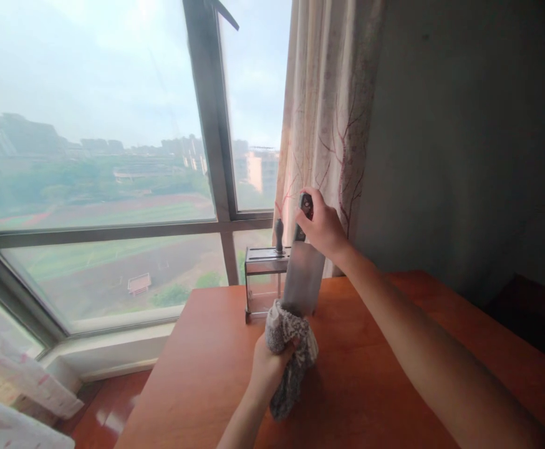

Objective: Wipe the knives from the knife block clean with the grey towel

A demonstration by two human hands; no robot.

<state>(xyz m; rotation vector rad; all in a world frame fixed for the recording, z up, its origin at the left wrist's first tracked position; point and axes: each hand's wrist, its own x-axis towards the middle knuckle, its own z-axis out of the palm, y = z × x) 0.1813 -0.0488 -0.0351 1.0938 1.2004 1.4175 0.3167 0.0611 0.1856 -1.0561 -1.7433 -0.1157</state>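
Observation:
My right hand [325, 226] grips the black handle of a cleaver [304, 277], which points blade-down over the table. Bunched in my left hand [269, 365] is a grey and white cloth [294, 337]. The lower end of the blade meets the top of the cloth, which hides the blade's edge there. Behind the blade stands a metal-framed knife rack [267, 269] with clear sides, partly covered by the cleaver. A tool with a dark handle [279, 234] sticks up from its top slot.
Everything is above a reddish-brown wooden table [216, 349]. Past its far edge are a large window [99, 187] and a pale curtain [333, 93] with a branch pattern. A grey wall [464, 125] rises on the right. Another curtain [20, 374] hangs at the lower left.

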